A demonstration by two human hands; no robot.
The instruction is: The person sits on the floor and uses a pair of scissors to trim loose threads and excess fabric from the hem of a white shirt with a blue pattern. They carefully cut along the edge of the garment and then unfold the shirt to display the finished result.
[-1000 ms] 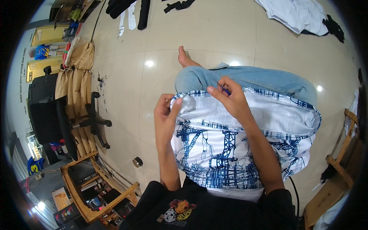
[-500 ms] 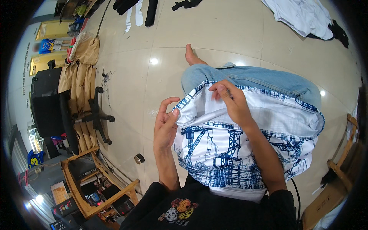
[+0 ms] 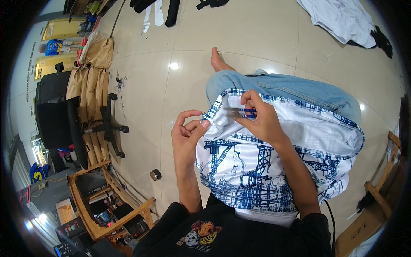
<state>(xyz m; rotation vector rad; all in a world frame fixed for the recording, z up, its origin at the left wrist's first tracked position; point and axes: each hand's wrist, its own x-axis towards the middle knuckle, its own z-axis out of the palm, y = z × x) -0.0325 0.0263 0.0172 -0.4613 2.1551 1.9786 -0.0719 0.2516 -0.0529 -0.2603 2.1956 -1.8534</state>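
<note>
White fabric with a blue line print (image 3: 257,167) lies bunched across my lap, its hem turned up to show the white inside. My left hand (image 3: 188,132) pinches the hem at its left corner between thumb and fingers. To its right, my right hand (image 3: 261,122) is closed on a small blue tool (image 3: 249,113), apparently thread snippers, held over the inside of the fabric near that corner. My leg in light-blue jeans (image 3: 282,90) lies crossed beyond the fabric.
Black and white cloth scraps (image 3: 171,13) and a white garment (image 3: 334,19) lie on the tiled floor ahead. A black office chair (image 3: 58,124) and a wooden frame (image 3: 90,201) stand left, near a small round metal object (image 3: 155,174). Wooden pieces (image 3: 376,188) lean at right.
The hem's left part has been lifted and straightened into a raised edge. My left hand has shifted slightly right; my right hand moved over the inside, with the blue tool now more visible.
</note>
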